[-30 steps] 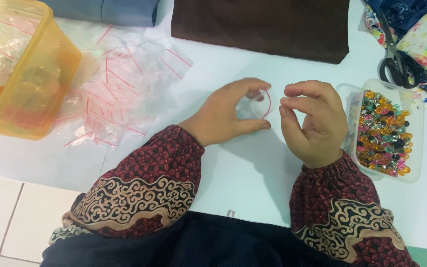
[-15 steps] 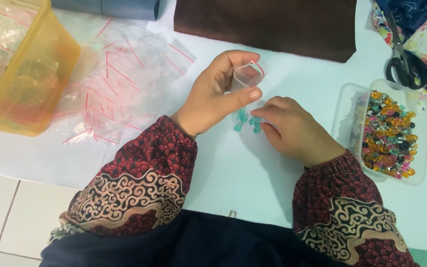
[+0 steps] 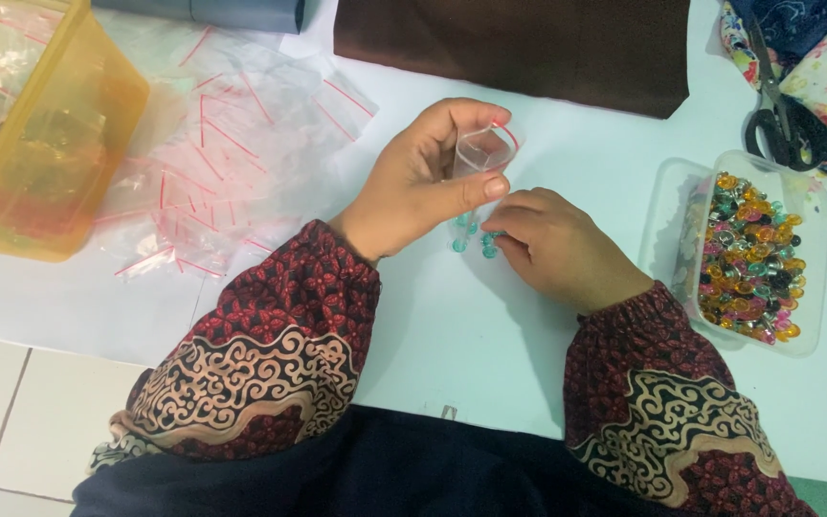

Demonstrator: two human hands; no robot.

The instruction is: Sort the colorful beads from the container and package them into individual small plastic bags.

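My left hand (image 3: pixel 423 177) holds a small clear zip bag (image 3: pixel 481 151) with a red strip, its mouth held up between thumb and fingers. Just below it a few teal beads (image 3: pixel 476 239) lie on the white table (image 3: pixel 452 325). My right hand (image 3: pixel 552 244) rests on the table with its fingertips down on those beads; whether any bead is pinched is hidden by the fingers.
A clear tray of mixed coloured beads (image 3: pixel 748 254) sits to the right. Black scissors (image 3: pixel 777 115) lie on floral cloth at top right. A heap of clear zip bags (image 3: pixel 212 144) and an orange plastic tub (image 3: pixel 40 134) are at left. Brown cloth (image 3: pixel 519 48) lies at the back.
A second ago both hands were raised together at the bag. My right hand has since dropped to the table onto the teal beads, while my left hand keeps the bag up.
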